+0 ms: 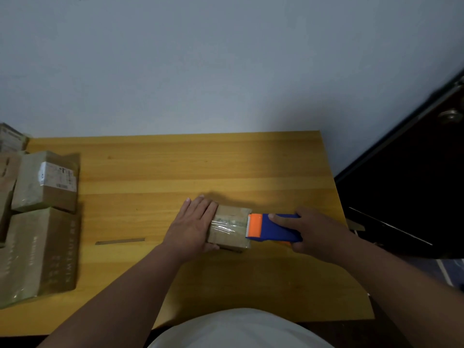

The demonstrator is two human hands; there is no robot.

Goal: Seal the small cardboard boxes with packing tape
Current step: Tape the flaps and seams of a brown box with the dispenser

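Left hand (194,223) lies flat with straight fingers on the left part of a small cardboard box (232,228), pressing it to the yellow wooden worktop (200,167); the thumb is hidden under the near edge of the box. Right hand (316,232), just to the right of the box, is curled round a blue tape dispenser (276,228), its index finger stretched along the top. The dispenser's orange toothed end meets the right edge of the box, and a strip of clear packing tape (227,226) runs across the box top from under the left hand to that end. The tape roll itself cannot be seen, and faint green print under the tape is too blurred to read. One thin brown strip (120,241) lies on the worktop well to the left of the box. At the left edge stands a group of other cardboard boxes (40,222): at least three can be counted, one bearing a white shipping label (57,177), with more cut off by the frame. A dark door (414,172) with a round knob stands to the right of the worktop.
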